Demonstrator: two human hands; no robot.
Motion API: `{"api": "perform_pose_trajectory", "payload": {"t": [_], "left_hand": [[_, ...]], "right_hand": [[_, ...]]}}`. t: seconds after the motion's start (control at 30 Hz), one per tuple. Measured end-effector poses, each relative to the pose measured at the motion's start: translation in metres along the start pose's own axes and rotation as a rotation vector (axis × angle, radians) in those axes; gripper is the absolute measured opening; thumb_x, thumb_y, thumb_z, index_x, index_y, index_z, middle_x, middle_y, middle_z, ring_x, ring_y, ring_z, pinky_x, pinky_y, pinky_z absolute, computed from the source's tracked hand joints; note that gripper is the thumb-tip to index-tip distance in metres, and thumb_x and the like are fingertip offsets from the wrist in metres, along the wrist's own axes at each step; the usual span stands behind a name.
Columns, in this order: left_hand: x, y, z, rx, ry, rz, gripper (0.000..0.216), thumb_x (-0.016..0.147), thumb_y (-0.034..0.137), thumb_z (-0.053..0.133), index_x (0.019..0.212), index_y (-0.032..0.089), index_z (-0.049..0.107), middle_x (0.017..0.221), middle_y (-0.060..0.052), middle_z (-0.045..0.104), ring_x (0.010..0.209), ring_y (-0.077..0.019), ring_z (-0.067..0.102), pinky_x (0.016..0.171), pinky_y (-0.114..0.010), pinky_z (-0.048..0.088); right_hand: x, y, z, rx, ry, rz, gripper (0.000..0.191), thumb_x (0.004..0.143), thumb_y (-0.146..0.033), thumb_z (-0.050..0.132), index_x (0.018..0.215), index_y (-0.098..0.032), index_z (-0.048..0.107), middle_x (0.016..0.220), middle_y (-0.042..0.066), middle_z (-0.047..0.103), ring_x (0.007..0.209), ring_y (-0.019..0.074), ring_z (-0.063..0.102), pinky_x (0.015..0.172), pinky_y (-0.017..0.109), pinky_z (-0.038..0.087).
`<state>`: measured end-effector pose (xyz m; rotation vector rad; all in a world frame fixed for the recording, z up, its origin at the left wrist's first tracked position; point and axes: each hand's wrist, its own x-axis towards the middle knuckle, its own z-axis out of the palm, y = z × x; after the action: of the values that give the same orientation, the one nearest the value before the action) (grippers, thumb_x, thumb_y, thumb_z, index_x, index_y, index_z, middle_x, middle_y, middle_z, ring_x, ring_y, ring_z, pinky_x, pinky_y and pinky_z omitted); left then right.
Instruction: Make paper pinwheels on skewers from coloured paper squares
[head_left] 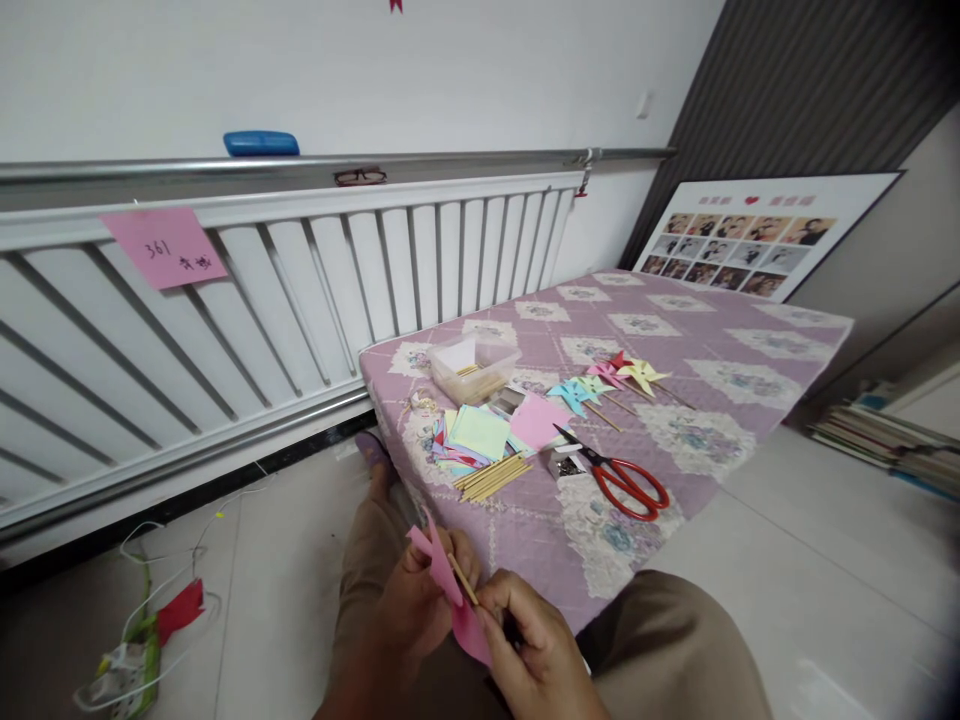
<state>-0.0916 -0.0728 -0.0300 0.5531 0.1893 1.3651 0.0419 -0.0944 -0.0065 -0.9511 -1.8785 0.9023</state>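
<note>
Over my lap, my left hand (422,597) is closed on a folded piece of pink paper (444,568), its blades sticking up and hanging below the fingers. A thin wooden stick (463,580) lies against the paper. My right hand (534,632) pinches the near end of that stick; whether a small pin is also in its fingertips is hidden. Just beyond the hands, a bundle of wooden sticks (493,478) rests on the bed cover beside a pile of coloured paper squares (480,430). Red-handled scissors (619,478) lie to the right, partly over a small box of metal pins (566,463).
A clear plastic box (480,362) with sticks inside stands behind the papers. Several finished pinwheels (607,380) lie on the flowered bed cover (697,420). A white radiator (420,265) runs along the wall. Cables and a power strip (131,665) are on the floor at left.
</note>
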Motion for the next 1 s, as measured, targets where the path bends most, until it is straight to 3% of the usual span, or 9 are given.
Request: {"api": "perform_pose_trajectory", "payload": {"t": [0.5,0.73,1.0], "left_hand": [[-0.004,0.0,0.011,0.121,0.086,-0.022,0.034,0.069,0.037,0.077,0.058,0.017,0.051,0.057,0.004,0.039,0.055,-0.0087,0.038,0.052,-0.024,0.029],[-0.005,-0.002,0.015,0.058,0.092,-0.004,0.03,0.067,0.032,0.079,0.06,0.018,0.054,0.058,0.004,0.045,0.056,-0.0085,0.041,0.054,-0.023,0.031],[-0.004,-0.008,0.011,0.0,0.188,-0.025,0.02,0.068,0.026,0.078,0.065,0.017,0.061,0.062,0.003,0.051,0.06,-0.0087,0.045,0.058,-0.022,0.036]], "right_hand": [[-0.002,-0.007,-0.002,0.028,0.018,0.068,0.018,0.087,-0.02,0.049,0.07,-0.022,0.045,0.063,-0.005,0.046,0.056,0.0113,0.043,0.053,0.021,0.037],[-0.003,-0.007,-0.003,-0.006,-0.01,0.036,0.017,0.088,-0.019,0.049,0.071,-0.022,0.047,0.064,-0.005,0.048,0.056,0.0106,0.045,0.053,0.021,0.036],[-0.002,0.001,-0.004,0.077,0.0,0.15,0.015,0.085,-0.021,0.048,0.07,-0.021,0.048,0.065,-0.004,0.049,0.061,0.0127,0.045,0.057,0.022,0.037]]}}
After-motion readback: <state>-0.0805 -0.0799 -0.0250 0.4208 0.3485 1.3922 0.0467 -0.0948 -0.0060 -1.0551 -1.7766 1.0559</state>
